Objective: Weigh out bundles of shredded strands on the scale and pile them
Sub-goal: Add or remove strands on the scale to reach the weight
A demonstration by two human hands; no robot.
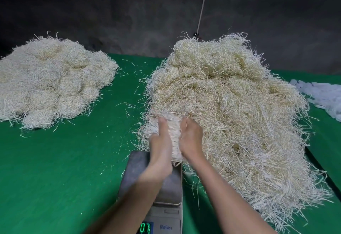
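Observation:
A big loose heap of pale straw-coloured shredded strands (230, 108) covers the right half of the green table. At its near left edge my left hand (160, 141) and my right hand (191, 137) grip a whitish bundle of strands (174, 132) between them, just beyond the scale. The grey digital scale (171, 187) sits at the bottom centre, its steel platform partly hidden by my left forearm. Its green display (145, 227) is lit. A pile of rounded weighed bundles (51, 84) lies at the far left.
The green table cloth (64, 169) carries scattered loose strands between the two piles. Small whitish pieces (324, 97) lie at the right edge. A dark wall and a white cord (203, 6) stand behind the table.

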